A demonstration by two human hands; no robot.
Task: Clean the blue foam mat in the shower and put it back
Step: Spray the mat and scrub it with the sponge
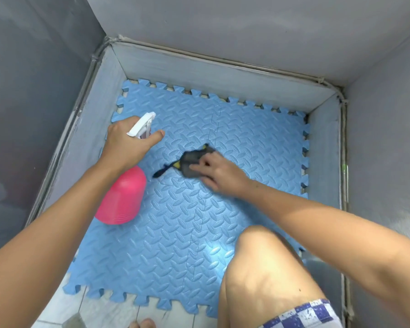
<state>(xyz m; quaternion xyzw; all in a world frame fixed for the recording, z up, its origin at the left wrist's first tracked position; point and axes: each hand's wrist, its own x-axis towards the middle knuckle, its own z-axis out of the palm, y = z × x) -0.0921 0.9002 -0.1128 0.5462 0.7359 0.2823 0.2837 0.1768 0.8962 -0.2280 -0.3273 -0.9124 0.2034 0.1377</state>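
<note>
The blue foam mat (246,129), made of interlocking tiles with a raised pattern, lies flat on the shower floor. My left hand (126,143) grips the white trigger head of a pink spray bottle (122,197), held above the mat's left side with the nozzle pointing away from me. My right hand (218,172) presses a grey cloth (192,162) with black and yellow trim onto the middle of the mat.
Grey walls (223,31) and a low grey curb (100,95) enclose the mat on three sides. My bare knee (258,252) is over the mat's near right part. White floor tiles (109,313) and my toes (142,324) show at the bottom edge.
</note>
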